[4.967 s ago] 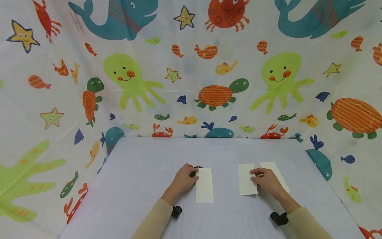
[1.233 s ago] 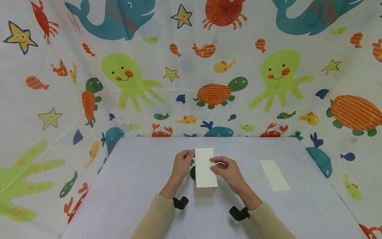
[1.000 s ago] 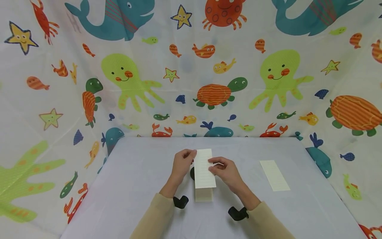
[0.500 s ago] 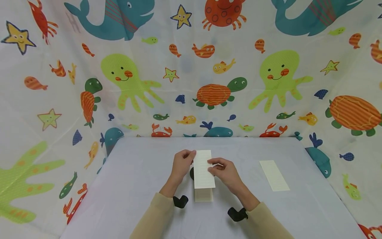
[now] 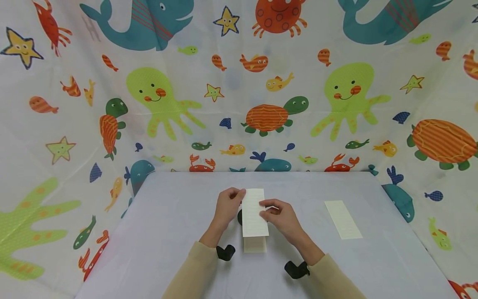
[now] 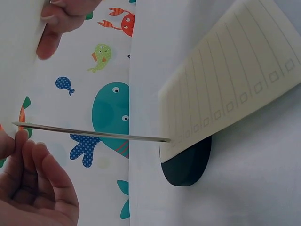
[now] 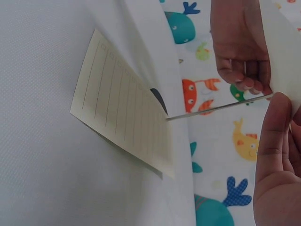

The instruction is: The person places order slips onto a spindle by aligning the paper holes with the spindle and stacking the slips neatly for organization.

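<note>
Between both hands is a cream lined sheet of paper [image 5: 255, 216], raised above the table. My left hand [image 5: 226, 205] pinches its upper left corner; my right hand [image 5: 281, 218] grips its right edge between thumb and fingers. Below it stands a paper spike, a thin metal rod [image 6: 94, 133] on a round black base [image 6: 188, 165]. Near the foot of the rod, a lower lined sheet with small checkboxes [image 6: 225, 89] is pierced and sits tilted. The rod's tip meets the underside of the held sheet; whether it pierces through I cannot tell.
Another cream sheet [image 5: 343, 220] lies flat on the right of the white-covered table [image 5: 179, 224]. A curtain printed with sea animals [image 5: 235, 158] hangs behind the table and along both sides. Black wrist cameras [image 5: 296, 270] sit at the cuffs.
Five seconds ago my left hand was at the spiked sheet and my right hand held this sheet farther right. The sheet was brought over the spike and has since shifted slightly lower in view.
</note>
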`<state>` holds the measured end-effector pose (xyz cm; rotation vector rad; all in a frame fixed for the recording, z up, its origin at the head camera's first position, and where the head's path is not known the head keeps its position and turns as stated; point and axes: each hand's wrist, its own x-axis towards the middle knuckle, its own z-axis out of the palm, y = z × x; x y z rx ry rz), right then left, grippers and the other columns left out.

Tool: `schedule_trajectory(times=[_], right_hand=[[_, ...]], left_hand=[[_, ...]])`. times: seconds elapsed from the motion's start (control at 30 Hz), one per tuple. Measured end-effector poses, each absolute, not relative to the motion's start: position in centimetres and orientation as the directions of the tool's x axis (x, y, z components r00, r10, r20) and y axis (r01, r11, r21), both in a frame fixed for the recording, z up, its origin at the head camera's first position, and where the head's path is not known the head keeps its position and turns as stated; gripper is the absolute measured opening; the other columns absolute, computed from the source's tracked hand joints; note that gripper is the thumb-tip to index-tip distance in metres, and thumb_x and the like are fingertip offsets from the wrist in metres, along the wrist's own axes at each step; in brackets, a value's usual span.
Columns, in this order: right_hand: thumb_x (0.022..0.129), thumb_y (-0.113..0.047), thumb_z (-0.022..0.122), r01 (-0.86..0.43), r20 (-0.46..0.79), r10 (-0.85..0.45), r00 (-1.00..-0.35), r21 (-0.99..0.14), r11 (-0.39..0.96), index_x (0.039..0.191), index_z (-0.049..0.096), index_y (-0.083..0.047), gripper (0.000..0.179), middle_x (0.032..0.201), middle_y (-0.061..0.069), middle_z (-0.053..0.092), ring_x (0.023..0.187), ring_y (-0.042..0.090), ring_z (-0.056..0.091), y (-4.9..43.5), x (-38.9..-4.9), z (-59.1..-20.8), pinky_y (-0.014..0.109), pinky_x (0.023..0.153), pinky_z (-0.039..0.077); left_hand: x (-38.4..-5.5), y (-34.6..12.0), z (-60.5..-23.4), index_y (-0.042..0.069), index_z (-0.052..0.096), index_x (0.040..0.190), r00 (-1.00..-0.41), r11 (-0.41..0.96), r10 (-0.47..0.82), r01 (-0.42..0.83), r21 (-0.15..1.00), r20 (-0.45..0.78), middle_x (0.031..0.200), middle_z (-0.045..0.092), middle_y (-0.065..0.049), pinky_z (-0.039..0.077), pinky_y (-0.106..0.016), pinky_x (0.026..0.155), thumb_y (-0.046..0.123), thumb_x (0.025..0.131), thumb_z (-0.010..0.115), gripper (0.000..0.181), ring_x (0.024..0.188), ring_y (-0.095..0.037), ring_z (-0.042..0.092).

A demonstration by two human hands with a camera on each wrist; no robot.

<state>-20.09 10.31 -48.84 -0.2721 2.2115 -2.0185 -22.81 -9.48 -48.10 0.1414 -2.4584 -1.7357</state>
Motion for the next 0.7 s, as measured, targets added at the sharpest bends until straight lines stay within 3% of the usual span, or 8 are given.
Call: schedule_trajectory(times=[0.7], right_hand=[[0.091, -0.002, 0.073, -0.044, 0.026, -0.224, -0.974, -0.996, 0.077, 0.123, 0.069, -0.002, 0.032, 0.120, 0.012, 0.066, 0.089, 0.019, 0.065, 10.25, -19.99, -49.55, 0.023, 0.075, 0.055]], left_hand=[[-23.10, -9.25, -48.32, 0.009, 0.073, 0.102, -0.986, 0.368, -0.155, -0.008, 0.930, 0.054, 0.088, 0.063, -0.004, 0.053, -0.030, 0.071, 0.031, 0.101, 0.065, 0.023, 0.081, -0.020, 0.058]])
